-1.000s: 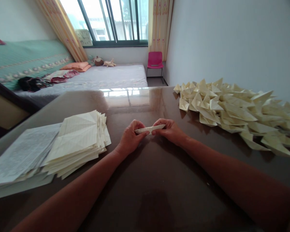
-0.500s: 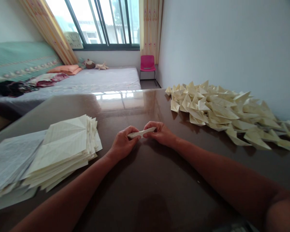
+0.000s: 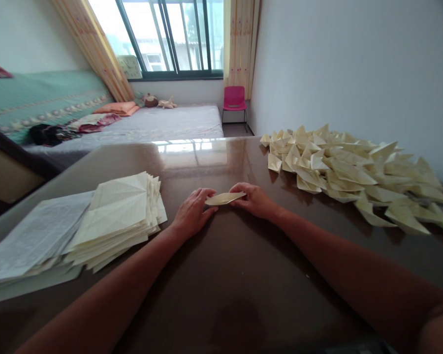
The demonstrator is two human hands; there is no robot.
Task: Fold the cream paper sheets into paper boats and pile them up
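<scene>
Between my two hands is a small folded cream paper piece (image 3: 224, 198), long and narrow with pointed ends, low over the brown table. My left hand (image 3: 195, 209) is closed on its left end, fingers behind and thumb in front. The right end is pinched by my right hand (image 3: 254, 200), whose fingertips curl over the far side. A stack of creased cream paper sheets (image 3: 120, 201) lies left of my left hand. Off to the right is a large pile of folded paper boats (image 3: 339, 169).
Printed sheets (image 3: 40, 231) lie partly under the cream stack. The glossy brown table (image 3: 221, 285) reflects the window (image 3: 177, 39). Beyond its far edge are a bed (image 3: 184, 120) and a pink chair (image 3: 234, 101). A white wall (image 3: 354, 64) runs along the right.
The paper piece now looks wider and flatter, its upper face spread. My fingers have shifted on its ends. The camera has turned slightly left, so the scene sits further right.
</scene>
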